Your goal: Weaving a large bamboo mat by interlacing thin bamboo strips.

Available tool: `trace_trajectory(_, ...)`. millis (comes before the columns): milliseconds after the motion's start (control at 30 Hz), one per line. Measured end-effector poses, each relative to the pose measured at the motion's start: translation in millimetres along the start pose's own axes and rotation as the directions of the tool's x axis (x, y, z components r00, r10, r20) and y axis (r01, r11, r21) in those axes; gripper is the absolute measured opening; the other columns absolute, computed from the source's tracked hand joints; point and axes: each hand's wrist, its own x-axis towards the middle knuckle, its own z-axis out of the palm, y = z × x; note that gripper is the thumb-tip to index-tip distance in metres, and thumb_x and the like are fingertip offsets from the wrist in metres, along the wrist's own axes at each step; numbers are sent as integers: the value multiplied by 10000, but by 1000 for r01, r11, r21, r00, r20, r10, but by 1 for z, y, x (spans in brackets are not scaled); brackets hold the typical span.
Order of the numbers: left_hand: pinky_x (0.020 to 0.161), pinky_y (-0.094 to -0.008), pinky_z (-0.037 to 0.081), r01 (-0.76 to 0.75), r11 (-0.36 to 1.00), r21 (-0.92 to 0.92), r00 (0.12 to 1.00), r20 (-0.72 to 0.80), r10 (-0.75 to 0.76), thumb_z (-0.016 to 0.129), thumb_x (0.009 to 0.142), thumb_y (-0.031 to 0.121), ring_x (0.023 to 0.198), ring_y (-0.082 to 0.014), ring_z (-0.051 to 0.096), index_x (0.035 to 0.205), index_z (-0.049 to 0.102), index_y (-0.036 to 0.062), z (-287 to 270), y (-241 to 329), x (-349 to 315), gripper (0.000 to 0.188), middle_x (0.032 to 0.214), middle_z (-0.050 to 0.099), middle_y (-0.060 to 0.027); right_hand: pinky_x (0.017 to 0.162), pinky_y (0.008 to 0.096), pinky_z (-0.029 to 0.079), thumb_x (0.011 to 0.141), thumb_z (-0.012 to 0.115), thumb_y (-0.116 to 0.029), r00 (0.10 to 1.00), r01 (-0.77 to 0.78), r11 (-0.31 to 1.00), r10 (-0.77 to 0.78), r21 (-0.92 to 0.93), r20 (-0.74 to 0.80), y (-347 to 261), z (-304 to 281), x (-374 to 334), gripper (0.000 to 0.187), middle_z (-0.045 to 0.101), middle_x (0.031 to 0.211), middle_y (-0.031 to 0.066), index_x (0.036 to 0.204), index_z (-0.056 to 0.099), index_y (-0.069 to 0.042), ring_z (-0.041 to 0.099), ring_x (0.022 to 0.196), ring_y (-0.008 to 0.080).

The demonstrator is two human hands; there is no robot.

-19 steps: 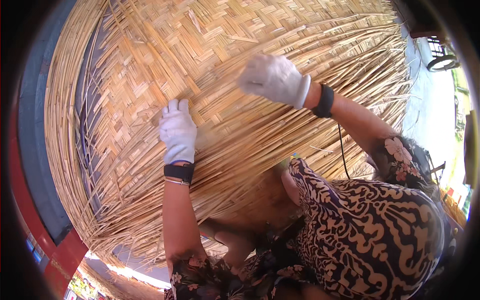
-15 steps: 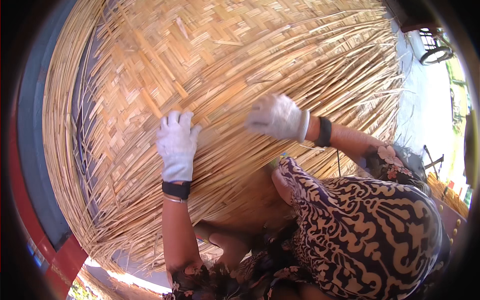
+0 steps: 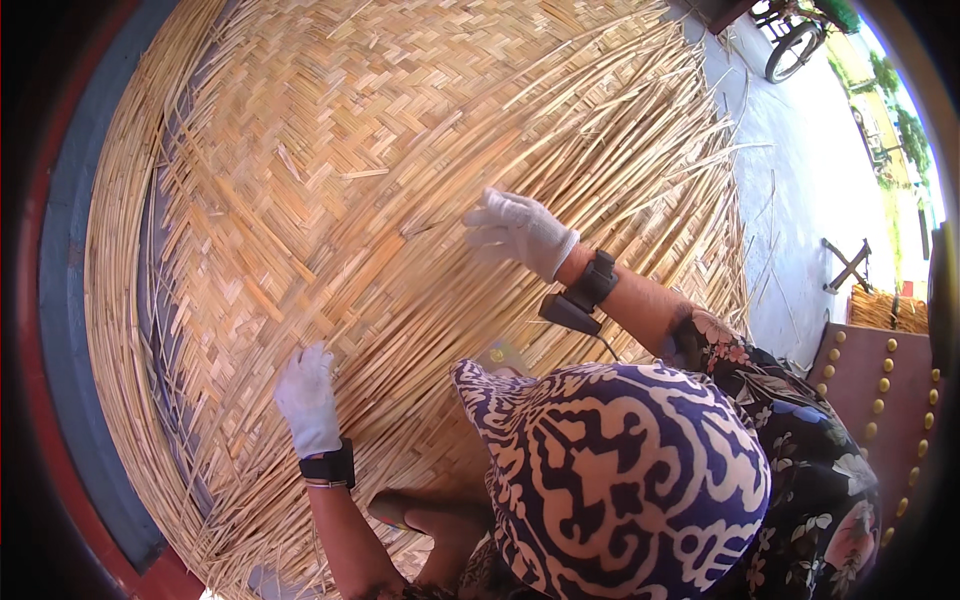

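Note:
A large mat [image 3: 400, 110] of pale woven reed strips spreads before me, its zigzag weave running into long loose strips [image 3: 620, 150] toward the right. My left hand [image 3: 308, 398], in a white glove, rests with its fingers stretched onto the strips at the mat's near left. Farther off, my right hand [image 3: 520, 232], gloved in white too, is over the long strips with its fingers apart and slightly blurred. No strip shows in its grasp. Whether its fingertips touch the mat I cannot tell. Both wrists wear black bands.
Purple and cream patterned cloth [image 3: 625, 480] bulges at the lower middle, hiding part of the mat. A small black box [image 3: 570, 312] with a cable is near my right wrist. Beyond the right edge are grey floor [image 3: 780, 200], a studded reddish panel [image 3: 850, 380] and a wheel [image 3: 795, 50].
The whole view has shifted. Against the mat, my right hand has moved farther away, and its curled fingers have come apart. My left hand stays at about the same part of the mat.

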Motion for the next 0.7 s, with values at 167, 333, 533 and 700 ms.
trace_trajectory(167,800,-389,429,30,984,174,999,9,-32,612,791,208,937,-283,531,1038,611,118,30,-16,3,263,983,577,-84,662,314,492,854,563,-283,845,139,383,-526,-913,-92,-34,-49,8,286,642,805,104,963,633,-28,611,768,196)
trace_trajectory(333,791,-391,431,-102,988,119,994,-36,107,688,713,226,920,-252,511,998,619,148,26,23,5,303,945,548,-36,580,351,482,818,570,-387,804,-150,506,-438,-850,-402,-47,-114,5,416,644,724,151,811,649,22,620,622,268)
trace_trajectory(533,805,-392,429,-215,972,-93,966,123,226,704,687,225,937,-249,508,948,636,183,48,49,-13,273,976,544,-26,686,392,494,723,614,-447,818,-444,177,-320,-878,-478,-51,-90,25,491,649,812,192,881,666,15,638,804,324)
trace_trajectory(700,825,-391,432,-297,919,-258,951,8,309,680,722,171,967,-278,517,920,639,139,43,60,-17,205,1046,569,-50,706,386,496,725,583,-325,748,-459,316,-367,-830,-554,-38,-115,33,359,638,885,218,887,674,-18,626,858,346)
